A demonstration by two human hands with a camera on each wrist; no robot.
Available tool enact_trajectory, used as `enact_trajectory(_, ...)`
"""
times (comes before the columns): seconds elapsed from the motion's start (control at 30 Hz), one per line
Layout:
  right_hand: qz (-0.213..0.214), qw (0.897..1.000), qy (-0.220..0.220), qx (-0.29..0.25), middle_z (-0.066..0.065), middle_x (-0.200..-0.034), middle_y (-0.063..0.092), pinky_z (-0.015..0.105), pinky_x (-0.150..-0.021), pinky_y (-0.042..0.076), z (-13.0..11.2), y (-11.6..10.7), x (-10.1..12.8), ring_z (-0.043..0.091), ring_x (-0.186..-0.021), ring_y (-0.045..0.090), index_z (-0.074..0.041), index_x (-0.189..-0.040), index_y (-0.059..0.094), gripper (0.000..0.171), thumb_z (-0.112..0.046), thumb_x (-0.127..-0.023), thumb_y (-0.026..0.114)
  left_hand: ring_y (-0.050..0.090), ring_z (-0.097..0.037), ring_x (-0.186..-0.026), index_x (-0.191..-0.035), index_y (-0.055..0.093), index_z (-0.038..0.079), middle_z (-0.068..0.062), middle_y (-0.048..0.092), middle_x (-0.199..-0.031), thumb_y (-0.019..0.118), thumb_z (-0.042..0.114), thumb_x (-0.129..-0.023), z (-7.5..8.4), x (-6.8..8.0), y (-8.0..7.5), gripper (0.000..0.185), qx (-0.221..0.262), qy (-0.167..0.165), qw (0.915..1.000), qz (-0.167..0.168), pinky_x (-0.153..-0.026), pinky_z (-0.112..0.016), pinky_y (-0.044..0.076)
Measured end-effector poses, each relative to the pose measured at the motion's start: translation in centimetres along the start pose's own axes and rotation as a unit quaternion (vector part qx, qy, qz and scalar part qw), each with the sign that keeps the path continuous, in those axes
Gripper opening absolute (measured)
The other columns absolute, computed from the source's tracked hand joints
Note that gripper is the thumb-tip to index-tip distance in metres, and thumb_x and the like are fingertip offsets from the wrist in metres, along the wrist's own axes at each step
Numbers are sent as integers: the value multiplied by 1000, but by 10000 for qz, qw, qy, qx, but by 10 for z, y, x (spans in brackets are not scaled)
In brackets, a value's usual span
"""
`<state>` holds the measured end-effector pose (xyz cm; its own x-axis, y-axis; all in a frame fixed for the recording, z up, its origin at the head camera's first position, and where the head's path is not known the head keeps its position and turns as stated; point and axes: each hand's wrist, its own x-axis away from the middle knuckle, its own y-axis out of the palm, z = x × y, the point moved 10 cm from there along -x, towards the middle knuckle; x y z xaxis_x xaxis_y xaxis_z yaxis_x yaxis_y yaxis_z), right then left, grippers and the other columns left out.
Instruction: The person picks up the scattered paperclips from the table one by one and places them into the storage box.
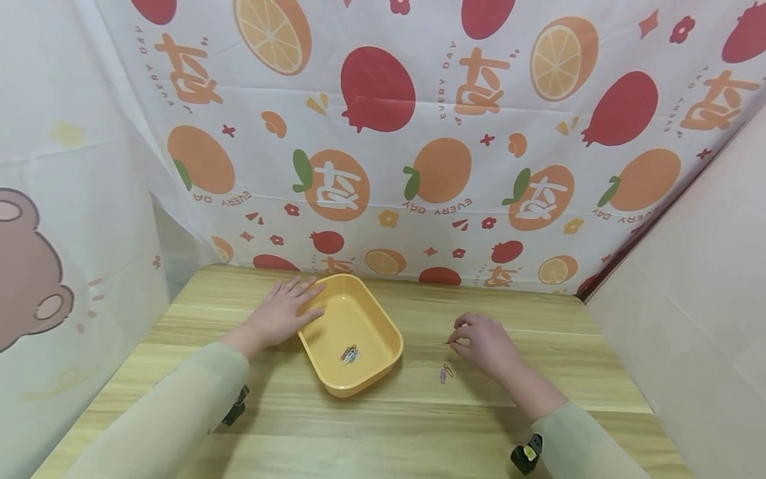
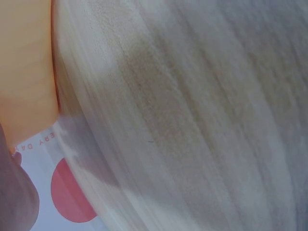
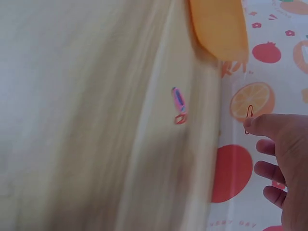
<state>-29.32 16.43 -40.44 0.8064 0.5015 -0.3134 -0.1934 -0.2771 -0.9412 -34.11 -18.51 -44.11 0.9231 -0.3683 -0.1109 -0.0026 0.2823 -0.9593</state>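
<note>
1. While the left hand (image 1: 281, 316) is lying flat on the wooden table (image 1: 383, 426), its fingers are stretching out straight against the left rim of the yellow tray (image 1: 352, 334), touching it and gripping nothing.
2. The right hand (image 1: 486, 342) is curling over the table to the right of the tray, and its thumb and forefinger are pinching a small reddish paper clip (image 1: 450, 342); the right wrist view is showing that clip (image 3: 249, 117) held at the thumb tip.
3. Two more paper clips (image 1: 445, 373), a pink-and-blue one and a small reddish one, are lying on the table just below and to the left of the right hand, touching each other and sitting apart from the tray.
4. A little cluster of clips (image 1: 350, 354) is resting on the tray floor, near its nearer end.
5. The tray is sitting slightly skewed near the middle of the table, between the two hands.
6. A fruit-printed cloth (image 1: 419, 146) is hanging behind the table, and a bear-printed sheet (image 1: 36, 279) is hanging to the left.
7. The left wrist view is showing only blurred tabletop, an edge of the tray (image 2: 26, 67) and a bit of a finger.
</note>
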Motion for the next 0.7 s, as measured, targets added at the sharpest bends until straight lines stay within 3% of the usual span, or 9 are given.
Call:
enact_trajectory(0.47,162,9981,-570,167,-7,-100,68,38,-82,53,-45,-19,-44,16,-93,63,-26,-86,81,4,-30,-84,81,10,-41,-150,-157,31,23,-7,21,-164,46,52,-102,1,-1,0,65,-71,6,10000,-42,-118,-61,-2)
enact_trajectory(0.7,242,9972,-714,16,-8,-100,68,41,-81,51,-61,-15,-59,16,-95,63,-29,-86,81,4,-32,-83,81,10,-40,-150,-158,30,23,-7,20,-164,42,56,-101,3,-1,-2,66,-126,1,9999,-90,-119,-61,-2)
